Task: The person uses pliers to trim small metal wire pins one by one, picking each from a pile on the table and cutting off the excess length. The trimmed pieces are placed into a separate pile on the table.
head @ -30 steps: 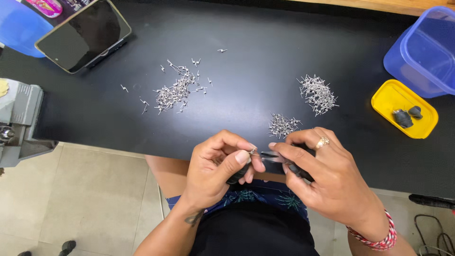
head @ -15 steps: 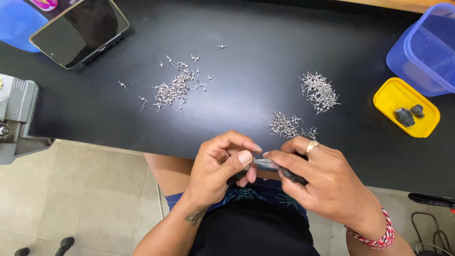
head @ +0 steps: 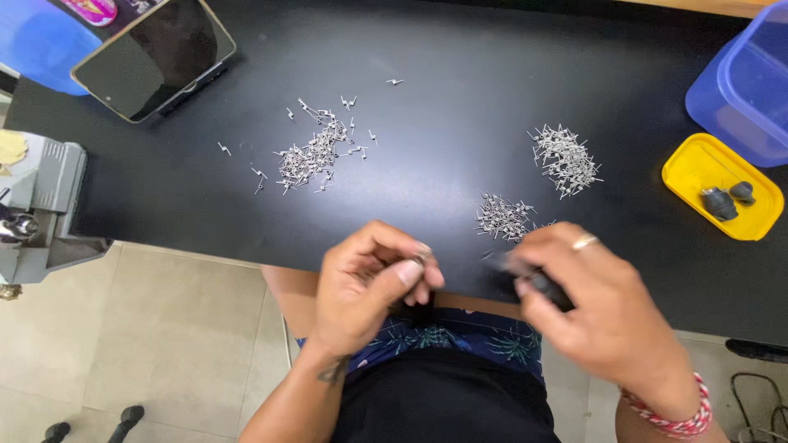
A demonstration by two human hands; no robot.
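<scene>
Here the left hand [head: 369,283] pinches a small metal piece [head: 420,259], while the right hand [head: 595,308] grips a dark tool [head: 538,283].

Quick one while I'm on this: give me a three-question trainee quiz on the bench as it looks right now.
1. How many heaps of small metal pins lie on the black table?
2. True or false: the yellow lid holds two dark parts.
3. Which hand wears a ring: A left hand, B right hand?

Key: 1. three; 2. true; 3. B
</scene>
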